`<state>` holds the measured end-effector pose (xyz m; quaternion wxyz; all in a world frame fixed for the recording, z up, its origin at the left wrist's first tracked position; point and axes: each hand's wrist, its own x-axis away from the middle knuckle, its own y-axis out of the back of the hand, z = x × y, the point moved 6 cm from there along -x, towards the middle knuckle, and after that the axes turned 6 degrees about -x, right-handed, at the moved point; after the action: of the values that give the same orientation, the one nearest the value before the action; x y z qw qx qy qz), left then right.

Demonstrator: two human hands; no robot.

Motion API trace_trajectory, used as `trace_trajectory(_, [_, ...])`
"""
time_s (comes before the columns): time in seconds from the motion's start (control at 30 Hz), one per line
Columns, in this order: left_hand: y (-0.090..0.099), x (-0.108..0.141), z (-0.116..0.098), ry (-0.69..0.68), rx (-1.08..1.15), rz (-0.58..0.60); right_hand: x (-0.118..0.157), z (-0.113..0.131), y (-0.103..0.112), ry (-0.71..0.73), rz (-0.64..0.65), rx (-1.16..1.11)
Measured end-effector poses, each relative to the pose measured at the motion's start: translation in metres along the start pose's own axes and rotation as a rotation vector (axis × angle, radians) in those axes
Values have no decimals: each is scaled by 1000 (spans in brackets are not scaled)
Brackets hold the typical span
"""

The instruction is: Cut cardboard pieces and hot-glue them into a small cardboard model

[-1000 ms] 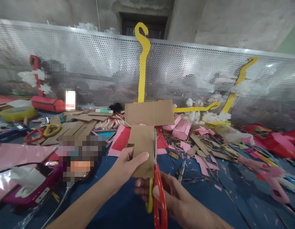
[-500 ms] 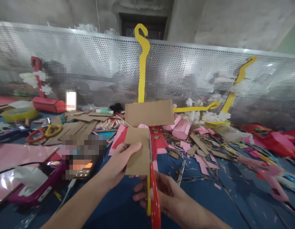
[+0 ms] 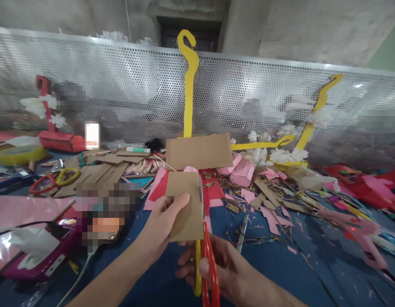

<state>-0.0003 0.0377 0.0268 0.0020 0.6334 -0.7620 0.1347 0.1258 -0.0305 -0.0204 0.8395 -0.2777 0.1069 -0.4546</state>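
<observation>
My left hand [image 3: 167,219] pinches a small rectangle of brown cardboard [image 3: 186,219], thumb lying across its face. In my right hand [image 3: 223,264] are scissors [image 3: 210,264] with one red and one yellow handle. Their blades run along the cardboard's right edge and are mostly hidden by it. Beyond the hands stands a larger cardboard strip [image 3: 199,151], with a tall yellow hook-shaped piece [image 3: 189,94] rising behind it. Red and pink paper [image 3: 157,187] lies under and behind the held cardboard.
A pink glue gun [image 3: 354,230] lies at the right. Near the middle are a utility knife [image 3: 242,234] and pink paper scraps [image 3: 271,217]. To the left sit a purple case [image 3: 40,256], other scissors [image 3: 56,177] and yellow tape [image 3: 21,155]. A perforated metal panel [image 3: 133,94] stands behind.
The held cardboard has come slightly lower and nearer. The scissor handles have spread a little further apart in my right hand. My left hand keeps its pinch.
</observation>
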Motion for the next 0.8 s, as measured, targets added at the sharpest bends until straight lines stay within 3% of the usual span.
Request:
trace_trajectory(0.2, [4,1,6,39,6,-99,0,-2,-5,34,42,17])
trace_trajectory(0.4, [7,-4,11,32,-38,-116,2,-8,-1,6,-6,68])
trace_trajectory(0.6, [-1,-2,6,13,-36,-12,1,-6,-3,-11,-9,69])
trace_trajectory(0.8, [3,-2,2,-8,-39,-41,-4,-9,-1,-9,-85,-63])
